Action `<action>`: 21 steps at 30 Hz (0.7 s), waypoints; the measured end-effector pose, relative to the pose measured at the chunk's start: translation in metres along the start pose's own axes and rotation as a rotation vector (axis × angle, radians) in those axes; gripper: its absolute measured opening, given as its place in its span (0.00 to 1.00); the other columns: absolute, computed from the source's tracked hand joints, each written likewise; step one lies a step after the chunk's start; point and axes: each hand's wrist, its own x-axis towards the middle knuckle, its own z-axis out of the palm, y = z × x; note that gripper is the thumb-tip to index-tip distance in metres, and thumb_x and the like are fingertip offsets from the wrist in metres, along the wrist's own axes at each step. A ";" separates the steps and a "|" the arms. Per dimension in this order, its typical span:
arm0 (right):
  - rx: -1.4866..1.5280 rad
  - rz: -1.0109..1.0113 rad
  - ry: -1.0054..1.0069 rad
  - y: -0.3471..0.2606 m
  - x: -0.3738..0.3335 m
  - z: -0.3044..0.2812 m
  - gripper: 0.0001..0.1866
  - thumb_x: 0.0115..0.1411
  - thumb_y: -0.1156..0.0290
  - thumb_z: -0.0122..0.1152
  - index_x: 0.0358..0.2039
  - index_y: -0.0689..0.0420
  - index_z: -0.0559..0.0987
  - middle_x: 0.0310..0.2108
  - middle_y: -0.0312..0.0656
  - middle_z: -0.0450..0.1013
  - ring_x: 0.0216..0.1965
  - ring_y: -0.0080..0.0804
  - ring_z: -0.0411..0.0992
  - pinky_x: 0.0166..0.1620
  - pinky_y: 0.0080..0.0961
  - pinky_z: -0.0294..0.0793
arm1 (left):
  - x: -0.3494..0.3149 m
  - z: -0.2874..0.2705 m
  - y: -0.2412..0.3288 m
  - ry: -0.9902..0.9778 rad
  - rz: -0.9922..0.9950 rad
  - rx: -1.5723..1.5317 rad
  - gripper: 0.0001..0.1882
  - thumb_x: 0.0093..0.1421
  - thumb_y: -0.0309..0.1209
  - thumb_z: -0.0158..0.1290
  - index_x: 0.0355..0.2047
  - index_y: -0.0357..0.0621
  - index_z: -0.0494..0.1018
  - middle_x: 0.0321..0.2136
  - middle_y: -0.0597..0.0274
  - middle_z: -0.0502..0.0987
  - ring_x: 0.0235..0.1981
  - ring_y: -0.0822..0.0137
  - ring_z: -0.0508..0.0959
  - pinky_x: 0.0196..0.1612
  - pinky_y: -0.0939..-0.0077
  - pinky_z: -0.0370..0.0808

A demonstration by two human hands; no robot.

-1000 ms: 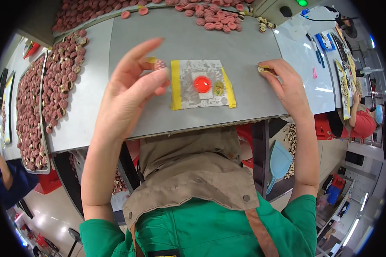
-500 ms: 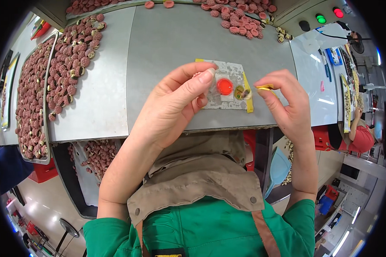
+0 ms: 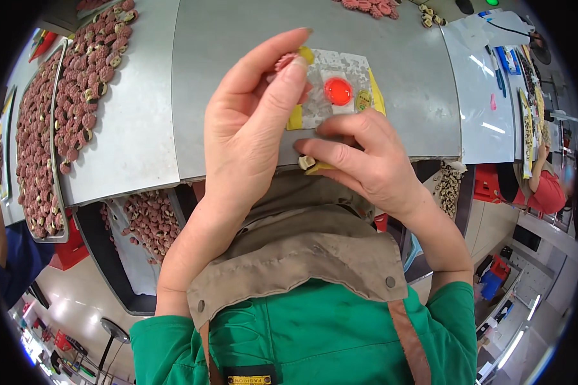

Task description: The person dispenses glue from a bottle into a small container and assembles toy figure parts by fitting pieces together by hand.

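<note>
My left hand (image 3: 247, 125) is raised over the near part of the grey table, its thumb and fingers pinching a pink, bumpy, shell-like piece (image 3: 286, 62). Lower and to the right, my right hand (image 3: 372, 160) is at the table's front edge. Its fingertips hold a small cream-and-black piece (image 3: 307, 162). Something yellow (image 3: 318, 168) shows by its thumb; I cannot tell whether it is a wrap on the thumb. Beyond the hands lies a worn whitish board (image 3: 350, 62) with yellow tape at its edges. On it sit a round orange-red dish (image 3: 338, 91) and a small yellow-green disc (image 3: 363, 99).
Many pink-and-cream pieces (image 3: 93, 77) are heaped at the left, beside a filled metal tray (image 3: 64, 144). More pink pieces (image 3: 366, 6) lie at the far side. Below the table edge is an open drawer (image 3: 131, 301). Other people's arms show at both sides.
My right hand has moved left and nearer, and a cream-and-black piece now shows at its fingertips. My left hand has risen slightly in view, exposing the pink piece. The whole view has shifted.
</note>
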 end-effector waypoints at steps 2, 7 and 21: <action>-0.057 -0.133 0.067 0.006 -0.004 0.010 0.17 0.44 0.73 0.70 0.37 0.51 0.83 0.33 0.34 0.70 0.32 0.33 0.69 0.33 0.28 0.69 | -0.003 0.003 -0.001 -0.023 0.014 -0.015 0.18 0.65 0.28 0.52 0.54 0.38 0.71 0.37 0.70 0.73 0.37 0.80 0.71 0.43 0.85 0.70; -0.004 -0.146 0.004 -0.001 -0.009 0.011 0.15 0.45 0.73 0.70 0.37 0.53 0.82 0.31 0.35 0.71 0.31 0.33 0.70 0.33 0.29 0.69 | -0.008 0.001 -0.003 -0.008 0.061 0.064 0.17 0.65 0.27 0.52 0.53 0.37 0.71 0.36 0.69 0.73 0.36 0.79 0.72 0.42 0.86 0.69; 0.160 0.047 -0.253 -0.015 -0.058 0.087 0.06 0.54 0.70 0.62 0.34 0.52 0.81 0.41 0.40 0.72 0.40 0.42 0.70 0.43 0.37 0.70 | -0.114 -0.082 0.036 -0.311 -0.499 0.381 0.09 0.60 0.27 0.56 0.41 0.38 0.78 0.35 0.60 0.75 0.38 0.72 0.74 0.41 0.79 0.71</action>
